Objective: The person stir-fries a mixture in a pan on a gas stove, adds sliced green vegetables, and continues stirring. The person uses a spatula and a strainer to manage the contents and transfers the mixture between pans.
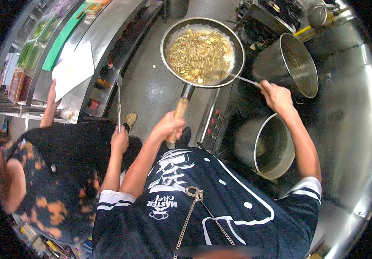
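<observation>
My left hand [168, 127] is closed around the wooden handle [181, 108] of a large frying pan [165, 61]. Inside the pan lies a loose, pale brown and yellow food mixture [199, 53] with small red bits, part of it blurred by motion. To the right, my right hand [276, 97] grips the thin metal handle of a utensil [246, 80]. That utensil reaches over the pan's lower right rim, and its working end is buried in or blurred against the food.
Two tall metal pots [267, 68] [257, 145] stand on the stove at right. At left another person [59, 181] holds a white board [76, 69] and a long metal utensil [119, 103] beside a steel counter [102, 29]. A strainer [317, 16] sits at top right.
</observation>
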`<state>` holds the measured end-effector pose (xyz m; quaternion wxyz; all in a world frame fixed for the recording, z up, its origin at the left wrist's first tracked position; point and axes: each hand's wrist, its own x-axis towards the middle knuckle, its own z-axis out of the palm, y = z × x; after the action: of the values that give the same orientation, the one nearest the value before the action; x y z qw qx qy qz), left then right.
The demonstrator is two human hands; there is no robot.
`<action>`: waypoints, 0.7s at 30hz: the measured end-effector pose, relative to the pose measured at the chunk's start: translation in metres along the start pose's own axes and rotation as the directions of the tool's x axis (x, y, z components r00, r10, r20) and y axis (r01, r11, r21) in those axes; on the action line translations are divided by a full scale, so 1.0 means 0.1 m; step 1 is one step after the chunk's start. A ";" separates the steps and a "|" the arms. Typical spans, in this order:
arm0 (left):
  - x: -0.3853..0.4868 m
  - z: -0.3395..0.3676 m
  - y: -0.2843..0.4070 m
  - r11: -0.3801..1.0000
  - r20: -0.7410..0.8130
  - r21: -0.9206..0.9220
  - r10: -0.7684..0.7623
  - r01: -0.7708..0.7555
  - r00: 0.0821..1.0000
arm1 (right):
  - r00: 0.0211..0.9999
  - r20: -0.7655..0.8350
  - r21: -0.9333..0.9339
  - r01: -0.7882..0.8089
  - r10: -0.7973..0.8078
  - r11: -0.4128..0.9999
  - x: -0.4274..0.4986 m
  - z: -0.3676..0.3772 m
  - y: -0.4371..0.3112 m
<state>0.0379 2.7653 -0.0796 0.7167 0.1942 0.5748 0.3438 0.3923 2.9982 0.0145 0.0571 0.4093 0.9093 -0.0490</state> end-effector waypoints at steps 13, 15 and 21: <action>0.06 0.62 0.14 0.962 0.060 0.268 0.033 -0.047 0.998 | 0.858 -0.034 0.165 -0.500 0.512 0.850 0.18 0.41 0.43; 0.05 0.64 0.13 0.961 0.047 0.273 0.032 -0.044 0.998 | 0.905 0.209 0.498 -0.424 0.369 0.757 0.15 0.49 0.16; -0.19 0.62 0.28 0.948 0.110 0.317 -0.039 0.002 0.993 | 0.845 0.407 0.651 -0.535 0.349 0.538 -0.36 -0.12 -0.29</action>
<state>0.0878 2.7784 -0.0317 0.7117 0.3202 0.5821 0.2282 0.3933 2.9540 0.0328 -0.0007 0.6047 0.6600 -0.4459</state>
